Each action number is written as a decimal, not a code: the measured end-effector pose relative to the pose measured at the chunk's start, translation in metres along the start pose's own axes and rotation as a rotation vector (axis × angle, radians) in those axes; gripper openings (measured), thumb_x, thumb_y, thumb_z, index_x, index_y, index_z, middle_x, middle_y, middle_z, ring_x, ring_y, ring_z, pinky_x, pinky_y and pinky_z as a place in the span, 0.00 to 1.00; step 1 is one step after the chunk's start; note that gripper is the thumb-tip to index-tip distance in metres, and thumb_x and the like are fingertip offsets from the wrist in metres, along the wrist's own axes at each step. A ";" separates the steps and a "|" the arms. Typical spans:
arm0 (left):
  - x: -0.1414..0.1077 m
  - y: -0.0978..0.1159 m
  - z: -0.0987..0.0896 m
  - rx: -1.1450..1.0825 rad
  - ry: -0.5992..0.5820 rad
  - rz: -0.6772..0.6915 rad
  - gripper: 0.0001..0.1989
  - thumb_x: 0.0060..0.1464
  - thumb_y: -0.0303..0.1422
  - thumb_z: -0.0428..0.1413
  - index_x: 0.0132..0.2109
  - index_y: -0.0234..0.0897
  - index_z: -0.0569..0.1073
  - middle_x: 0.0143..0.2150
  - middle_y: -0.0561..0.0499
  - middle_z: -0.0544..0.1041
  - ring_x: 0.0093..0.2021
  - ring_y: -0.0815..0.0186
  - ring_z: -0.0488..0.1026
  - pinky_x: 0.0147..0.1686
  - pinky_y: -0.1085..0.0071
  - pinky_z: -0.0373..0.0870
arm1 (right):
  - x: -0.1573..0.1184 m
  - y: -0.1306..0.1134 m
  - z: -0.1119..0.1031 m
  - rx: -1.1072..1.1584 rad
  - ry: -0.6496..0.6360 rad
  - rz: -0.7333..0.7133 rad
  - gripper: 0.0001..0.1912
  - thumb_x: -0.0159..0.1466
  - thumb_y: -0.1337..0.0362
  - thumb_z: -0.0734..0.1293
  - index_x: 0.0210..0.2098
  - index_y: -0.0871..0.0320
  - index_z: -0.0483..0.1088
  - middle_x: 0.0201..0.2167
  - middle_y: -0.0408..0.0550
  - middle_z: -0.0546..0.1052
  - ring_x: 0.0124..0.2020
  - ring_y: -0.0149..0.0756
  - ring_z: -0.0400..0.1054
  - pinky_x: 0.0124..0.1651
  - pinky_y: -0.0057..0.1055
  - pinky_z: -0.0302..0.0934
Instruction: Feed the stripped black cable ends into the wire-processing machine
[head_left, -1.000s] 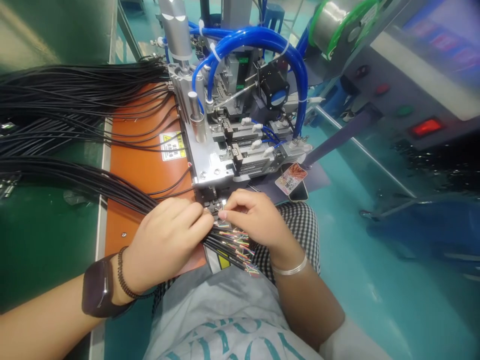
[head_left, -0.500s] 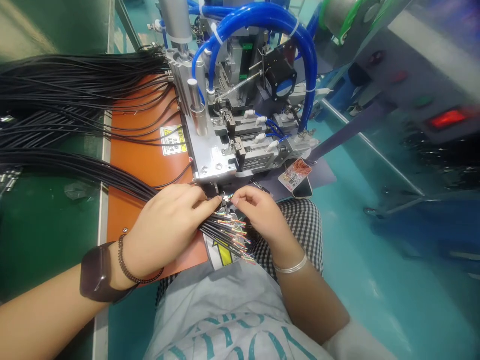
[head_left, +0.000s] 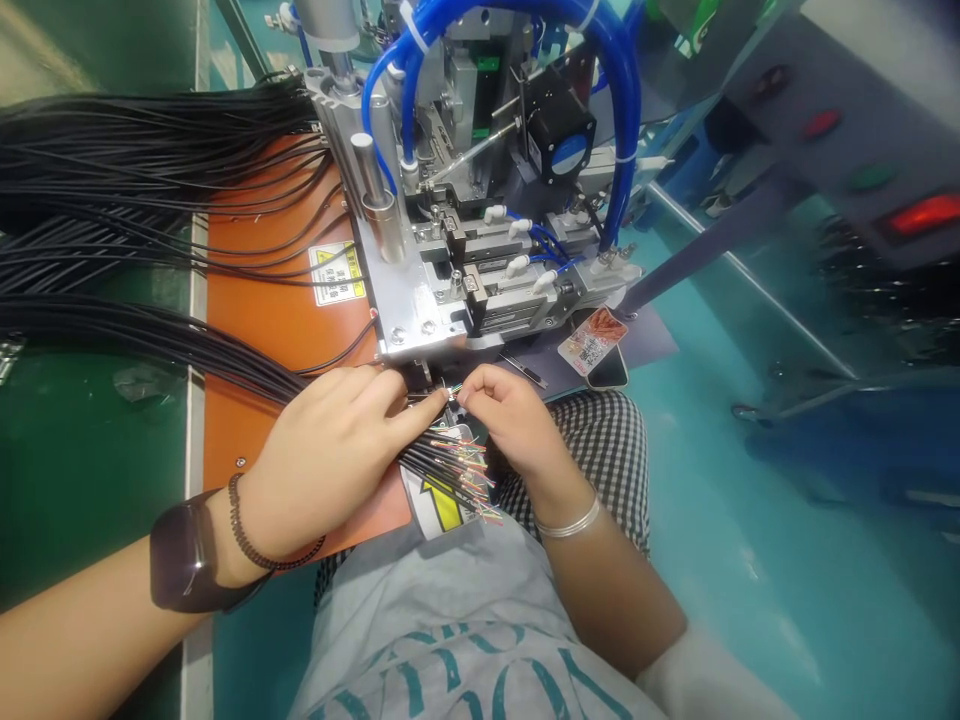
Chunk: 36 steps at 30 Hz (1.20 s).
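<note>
My left hand (head_left: 337, 450) is closed over a black cable, its thumb side reaching to the cable's stripped end beside a small metal fixture at the machine's front edge. Its lower fingers are hidden. The thumb and forefinger of my right hand (head_left: 510, 420) pinch thin coloured wires (head_left: 458, 388) at that end. Just below, a bundle of black cables (head_left: 431, 465) fans out, with bared multicoloured wire ends (head_left: 474, 470) pointing right. The bundle runs under my left hand.
A metal machine (head_left: 420, 290) with blue air hoses (head_left: 626, 130) stands right ahead. More black cables (head_left: 135, 150) lie across the orange plate (head_left: 255, 400) at left. Tweezers (head_left: 525, 371) and a phone (head_left: 607, 368) with a card rest on the grey shelf at right.
The view has shifted slightly, so the machine appears further left. My right hand has turned in a little, its fingertips still at the coloured wires; my left hand stays nearly in place.
</note>
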<state>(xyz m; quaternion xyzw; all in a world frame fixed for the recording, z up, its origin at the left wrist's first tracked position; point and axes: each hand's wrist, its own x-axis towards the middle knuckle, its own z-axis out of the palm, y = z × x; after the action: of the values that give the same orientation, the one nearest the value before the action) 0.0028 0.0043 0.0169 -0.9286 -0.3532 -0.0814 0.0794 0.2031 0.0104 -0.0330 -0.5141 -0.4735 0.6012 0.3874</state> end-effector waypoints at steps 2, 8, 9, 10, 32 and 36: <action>0.000 0.000 0.000 -0.016 -0.001 -0.011 0.20 0.60 0.24 0.47 0.56 0.43 0.72 0.36 0.44 0.72 0.34 0.56 0.68 0.33 0.61 0.62 | 0.000 -0.001 0.000 -0.004 -0.009 -0.005 0.04 0.56 0.64 0.64 0.26 0.57 0.66 0.23 0.38 0.67 0.26 0.30 0.59 0.29 0.27 0.53; 0.000 0.002 -0.001 -0.017 -0.037 -0.031 0.19 0.61 0.25 0.47 0.56 0.43 0.72 0.37 0.44 0.73 0.35 0.56 0.69 0.34 0.60 0.62 | 0.002 -0.001 -0.001 -0.017 0.002 0.001 0.03 0.55 0.66 0.65 0.25 0.56 0.65 0.21 0.36 0.64 0.23 0.29 0.56 0.27 0.27 0.50; 0.000 0.002 -0.001 -0.004 -0.030 -0.024 0.19 0.61 0.25 0.47 0.56 0.43 0.72 0.37 0.44 0.73 0.35 0.56 0.68 0.33 0.60 0.62 | 0.002 0.001 -0.001 -0.009 -0.004 0.001 0.04 0.55 0.65 0.65 0.25 0.56 0.65 0.21 0.36 0.64 0.23 0.29 0.56 0.27 0.27 0.50; 0.001 0.002 -0.001 0.009 -0.021 -0.015 0.19 0.61 0.25 0.47 0.56 0.42 0.72 0.36 0.44 0.72 0.35 0.56 0.68 0.33 0.61 0.62 | 0.003 0.003 -0.002 0.003 -0.011 -0.001 0.04 0.55 0.65 0.65 0.25 0.56 0.65 0.21 0.36 0.65 0.23 0.29 0.56 0.27 0.27 0.50; 0.006 0.010 -0.006 0.102 -0.066 -0.020 0.20 0.59 0.24 0.48 0.56 0.42 0.72 0.35 0.46 0.68 0.34 0.57 0.66 0.33 0.63 0.62 | 0.002 -0.002 0.001 -0.091 0.063 -0.063 0.06 0.59 0.61 0.67 0.29 0.57 0.69 0.26 0.40 0.70 0.29 0.31 0.62 0.33 0.28 0.57; 0.009 0.013 -0.010 0.115 -0.135 -0.049 0.24 0.57 0.23 0.50 0.58 0.45 0.69 0.34 0.47 0.67 0.34 0.57 0.67 0.33 0.63 0.63 | 0.009 0.014 0.001 0.012 0.030 -0.038 0.07 0.57 0.59 0.67 0.28 0.57 0.69 0.26 0.39 0.71 0.29 0.31 0.63 0.34 0.28 0.58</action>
<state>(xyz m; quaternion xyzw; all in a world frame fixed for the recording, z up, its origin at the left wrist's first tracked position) 0.0173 -0.0010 0.0271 -0.9169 -0.3845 0.0000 0.1067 0.2011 0.0154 -0.0492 -0.5117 -0.4738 0.5887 0.4087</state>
